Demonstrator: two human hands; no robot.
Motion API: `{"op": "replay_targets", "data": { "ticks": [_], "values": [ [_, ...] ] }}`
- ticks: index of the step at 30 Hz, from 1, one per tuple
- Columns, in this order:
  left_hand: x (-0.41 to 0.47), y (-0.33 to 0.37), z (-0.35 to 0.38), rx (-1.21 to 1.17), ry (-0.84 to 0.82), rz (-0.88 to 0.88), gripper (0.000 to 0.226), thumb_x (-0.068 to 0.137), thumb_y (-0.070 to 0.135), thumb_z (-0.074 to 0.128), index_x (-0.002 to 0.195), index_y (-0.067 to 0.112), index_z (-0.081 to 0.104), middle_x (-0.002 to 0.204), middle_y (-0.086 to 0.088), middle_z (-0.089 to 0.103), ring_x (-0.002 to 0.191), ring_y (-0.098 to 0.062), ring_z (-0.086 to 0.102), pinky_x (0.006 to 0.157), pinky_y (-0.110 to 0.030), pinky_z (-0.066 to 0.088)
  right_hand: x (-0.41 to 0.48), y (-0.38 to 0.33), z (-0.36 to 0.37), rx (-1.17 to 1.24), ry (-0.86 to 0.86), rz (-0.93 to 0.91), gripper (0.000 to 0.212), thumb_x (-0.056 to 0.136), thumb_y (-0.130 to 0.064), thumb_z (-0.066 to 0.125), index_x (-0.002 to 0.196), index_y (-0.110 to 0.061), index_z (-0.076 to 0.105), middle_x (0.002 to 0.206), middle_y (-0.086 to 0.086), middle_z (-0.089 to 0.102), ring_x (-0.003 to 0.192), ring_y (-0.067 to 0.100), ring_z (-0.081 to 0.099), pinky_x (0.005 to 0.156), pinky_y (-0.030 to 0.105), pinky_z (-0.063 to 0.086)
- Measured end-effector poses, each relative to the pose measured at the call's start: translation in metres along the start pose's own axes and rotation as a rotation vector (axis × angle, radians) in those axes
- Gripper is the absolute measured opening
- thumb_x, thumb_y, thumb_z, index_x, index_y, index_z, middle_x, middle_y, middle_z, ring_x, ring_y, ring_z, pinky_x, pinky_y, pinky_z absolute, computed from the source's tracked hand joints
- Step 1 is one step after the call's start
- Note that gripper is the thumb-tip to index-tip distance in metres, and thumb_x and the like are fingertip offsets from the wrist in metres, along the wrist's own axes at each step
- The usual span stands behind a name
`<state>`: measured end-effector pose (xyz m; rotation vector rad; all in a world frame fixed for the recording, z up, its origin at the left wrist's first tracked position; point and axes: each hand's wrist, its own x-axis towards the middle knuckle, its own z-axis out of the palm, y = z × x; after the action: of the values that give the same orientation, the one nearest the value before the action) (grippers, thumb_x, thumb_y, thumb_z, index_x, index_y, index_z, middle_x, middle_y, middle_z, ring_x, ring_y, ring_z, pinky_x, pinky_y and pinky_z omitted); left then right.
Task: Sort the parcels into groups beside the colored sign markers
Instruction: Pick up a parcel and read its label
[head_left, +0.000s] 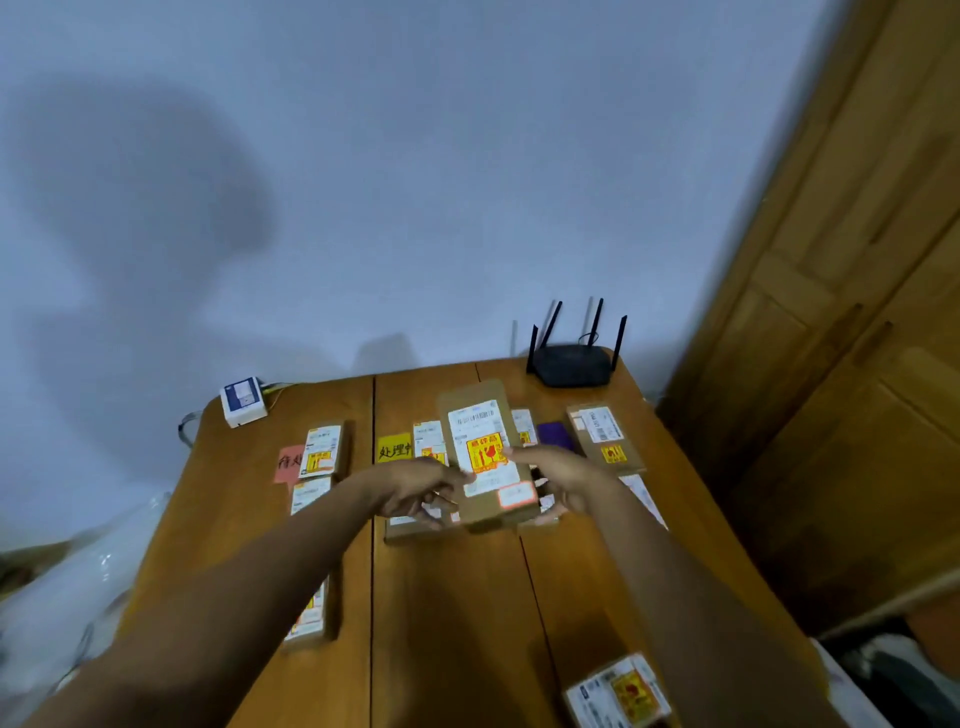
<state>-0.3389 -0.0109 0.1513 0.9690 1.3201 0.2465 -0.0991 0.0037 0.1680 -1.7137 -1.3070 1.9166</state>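
Note:
Both my hands hold one brown cardboard parcel (483, 452) with a white label and a yellow-red sticker, raised above the middle of the wooden table (447, 597). My left hand (421, 488) grips its left edge, my right hand (556, 480) its right edge. A pink sign marker (288, 461) lies at the left with parcels (319, 451) beside it. A yellow sign marker (394, 448) lies in the middle, a purple one (555, 435) to the right with a parcel (602, 436) next to it. More parcels lie under my hands, partly hidden.
A black router (571, 364) with antennas stands at the table's back right. A white box (241, 400) sits at the back left corner. One parcel (621, 691) lies at the front right, another (309, 618) under my left forearm. A wooden wardrobe (841, 364) rises on the right.

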Motion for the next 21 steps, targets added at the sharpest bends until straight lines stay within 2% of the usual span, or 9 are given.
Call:
{"op": "replay_targets", "data": {
  "ticks": [2,3,6,9,13,18,21],
  "values": [
    [0.018,-0.020,0.015,-0.016,-0.004,-0.052,0.039,0.093,0.032,0.066,0.124,0.009,0.060,0.093,-0.006,0.072,0.086,-0.021,0.068,0.079,-0.040,0.057,0.013,0.031,0.000,0.005,-0.043,0.113,0.043,0.083,-0.051,0.073,0.118,-0.026,0.063,0.124,0.011,0.065,0.117,0.035,0.060,0.086,0.062,0.056],
    [0.026,-0.031,0.024,-0.011,-0.013,-0.079,0.040,0.092,0.032,0.068,0.124,0.009,0.061,0.096,-0.007,0.072,0.088,-0.022,0.069,0.081,-0.040,0.057,0.017,0.046,-0.001,0.012,-0.070,0.171,0.044,0.084,-0.051,0.073,0.118,-0.026,0.061,0.125,0.012,0.064,0.117,0.038,0.059,0.087,0.064,0.055],
    [0.053,-0.060,0.052,-0.013,-0.091,-0.175,0.040,0.092,0.029,0.067,0.128,0.015,0.057,0.123,-0.012,0.068,0.113,-0.030,0.066,0.093,-0.045,0.055,0.027,0.086,-0.010,0.003,-0.138,0.323,0.050,0.085,-0.050,0.071,0.122,-0.018,0.060,0.121,0.016,0.065,0.111,0.040,0.062,0.093,0.064,0.052],
    [0.080,-0.080,0.082,-0.010,-0.190,-0.319,0.039,0.097,0.027,0.061,0.132,0.015,0.051,0.130,-0.017,0.062,0.118,-0.033,0.063,0.101,-0.048,0.052,0.036,0.119,-0.031,0.036,-0.107,0.322,0.063,0.079,-0.044,0.080,0.133,-0.022,0.055,0.130,0.013,0.060,0.110,0.035,0.062,0.088,0.058,0.056],
    [0.119,-0.095,0.113,-0.068,-0.211,-0.454,0.050,0.093,0.024,0.067,0.138,0.013,0.047,0.134,-0.020,0.056,0.115,-0.039,0.063,0.098,-0.052,0.053,0.036,0.156,-0.051,0.106,-0.221,0.574,0.043,0.094,-0.041,0.064,0.122,-0.010,0.056,0.123,0.020,0.060,0.107,0.039,0.063,0.085,0.053,0.060],
    [0.149,-0.090,0.148,-0.127,-0.209,-0.477,0.058,0.092,0.009,0.068,0.143,0.014,0.043,0.148,-0.020,0.045,0.134,-0.044,0.046,0.104,-0.054,0.048,0.051,0.190,-0.073,0.151,-0.130,0.568,0.035,0.095,-0.038,0.064,0.118,-0.012,0.059,0.117,0.016,0.064,0.102,0.036,0.065,0.079,0.051,0.061],
    [0.162,-0.092,0.163,-0.110,-0.160,-0.450,0.061,0.092,0.005,0.066,0.146,0.017,0.041,0.153,-0.017,0.041,0.140,-0.041,0.038,0.104,-0.053,0.047,0.061,0.202,-0.075,0.141,-0.082,0.520,0.032,0.097,-0.039,0.061,0.119,-0.015,0.057,0.113,0.012,0.066,0.103,0.034,0.064,0.087,0.058,0.058]
  ]
}}
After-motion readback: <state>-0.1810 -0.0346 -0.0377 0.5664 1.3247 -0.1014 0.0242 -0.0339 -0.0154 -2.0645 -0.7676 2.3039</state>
